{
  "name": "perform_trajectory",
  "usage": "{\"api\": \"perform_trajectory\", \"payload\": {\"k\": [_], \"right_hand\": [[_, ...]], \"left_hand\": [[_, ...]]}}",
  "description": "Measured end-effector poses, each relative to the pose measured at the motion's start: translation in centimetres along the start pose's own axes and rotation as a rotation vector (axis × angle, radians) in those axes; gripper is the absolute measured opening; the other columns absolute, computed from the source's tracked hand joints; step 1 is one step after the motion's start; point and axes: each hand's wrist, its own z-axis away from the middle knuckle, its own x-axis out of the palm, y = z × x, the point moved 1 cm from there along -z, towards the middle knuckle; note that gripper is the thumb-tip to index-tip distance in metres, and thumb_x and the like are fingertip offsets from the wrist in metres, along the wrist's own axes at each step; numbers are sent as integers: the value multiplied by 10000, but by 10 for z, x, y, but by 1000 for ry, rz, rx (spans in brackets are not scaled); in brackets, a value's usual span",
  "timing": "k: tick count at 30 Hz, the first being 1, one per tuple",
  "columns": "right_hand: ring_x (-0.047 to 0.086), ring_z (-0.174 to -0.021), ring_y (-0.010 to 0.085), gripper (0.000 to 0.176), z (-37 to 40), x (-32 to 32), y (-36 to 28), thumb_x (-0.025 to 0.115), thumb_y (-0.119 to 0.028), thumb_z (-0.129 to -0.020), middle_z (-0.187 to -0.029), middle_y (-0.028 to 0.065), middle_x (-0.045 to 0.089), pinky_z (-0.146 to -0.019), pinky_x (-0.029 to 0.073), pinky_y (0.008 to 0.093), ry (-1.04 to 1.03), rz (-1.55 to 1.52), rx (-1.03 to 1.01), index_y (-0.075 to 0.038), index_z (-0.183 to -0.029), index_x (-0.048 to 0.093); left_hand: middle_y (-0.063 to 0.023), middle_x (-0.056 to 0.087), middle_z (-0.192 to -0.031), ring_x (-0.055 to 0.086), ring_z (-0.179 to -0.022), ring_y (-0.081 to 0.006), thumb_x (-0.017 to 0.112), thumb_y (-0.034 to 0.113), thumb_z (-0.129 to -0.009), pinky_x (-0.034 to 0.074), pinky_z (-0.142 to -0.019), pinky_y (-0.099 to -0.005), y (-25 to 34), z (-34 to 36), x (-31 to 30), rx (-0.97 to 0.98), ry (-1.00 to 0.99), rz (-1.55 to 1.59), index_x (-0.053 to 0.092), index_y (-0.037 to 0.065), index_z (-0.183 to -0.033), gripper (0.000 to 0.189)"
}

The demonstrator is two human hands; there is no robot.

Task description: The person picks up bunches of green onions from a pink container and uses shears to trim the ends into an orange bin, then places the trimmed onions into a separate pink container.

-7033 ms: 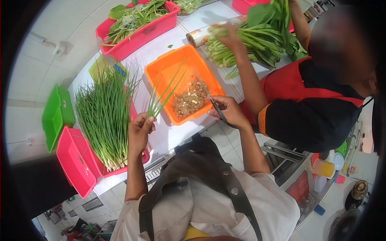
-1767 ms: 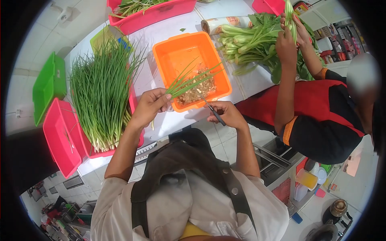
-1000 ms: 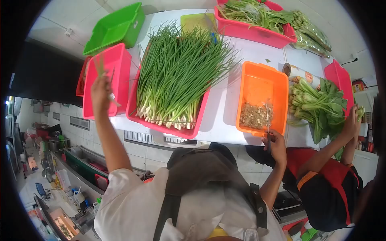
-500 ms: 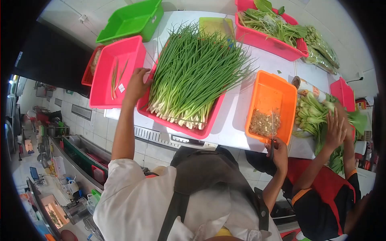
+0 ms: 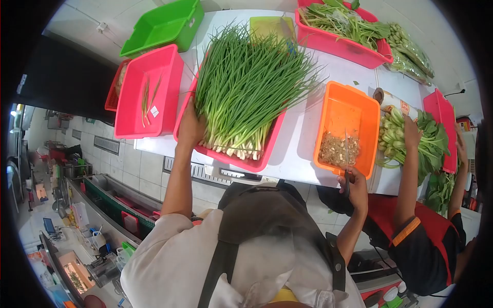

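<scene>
A thick pile of spring onions (image 5: pixel 246 87) fills a pink tub (image 5: pixel 259 163) in front of me, white root ends toward me. My left hand (image 5: pixel 191 126) reaches in at the pile's left edge, its fingers largely hidden against the stalks. In my right hand (image 5: pixel 355 187) is a pair of scissors (image 5: pixel 346 180), gripped by the dark handles. Their blades point away from me over an orange tub (image 5: pixel 324 120), whose near end holds brownish trimmings (image 5: pixel 336 150).
Left of the onions stands a pink tub (image 5: pixel 172 77) with a few thin stalks, behind it a green tub (image 5: pixel 167 31). A yellow-green cutting board (image 5: pixel 264 25) and a tub of greens (image 5: pixel 339 49) lie farther back. At right, a co-worker's hand (image 5: pixel 411 133) touches leafy greens (image 5: pixel 429 136).
My left hand has moved right, from the tub's left rim into the edge of the onion pile. The scissors stay over the orange tub. The co-worker's hands have moved apart, with one on the greens.
</scene>
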Motion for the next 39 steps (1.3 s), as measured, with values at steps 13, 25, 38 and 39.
{"api": "perform_trajectory", "payload": {"k": [13,25,38,39], "right_hand": [[516,-527,75,373,-5,-1,1,754,-62,-846,-653,-3,570,-488,379,232,-43,3,-118,23,-1176,602],[503,-526,69,385,0,-4,4,773,-62,-830,-656,0,566,-485,386,232,-67,-126,-133,46,-1158,600],[480,-700,37,487,21,12,-14,824,-105,-802,-781,-40,504,-617,433,215,-42,-219,-330,3,-1225,607],[486,-714,46,511,23,15,-13,831,-120,-796,-805,-23,515,-657,450,226,-67,-227,-373,-1,-1238,603]], "left_hand": [[-268,659,-950,656,-869,-410,575,203,-939,496,-754,-465,7,-21,-28,-144,-91,-30,513,-25,-1164,327],[26,491,-731,405,-538,-63,562,222,-1015,353,-471,-241,94,-47,-99,-55,41,454,554,33,-996,189],[0,550,-823,462,-585,-61,524,262,-1035,326,-496,-212,254,20,30,-149,-616,1108,544,69,-1016,195],[-2,550,-824,464,-585,-61,524,259,-1035,325,-496,-210,262,25,39,-122,-652,1098,544,66,-1016,195]]}}
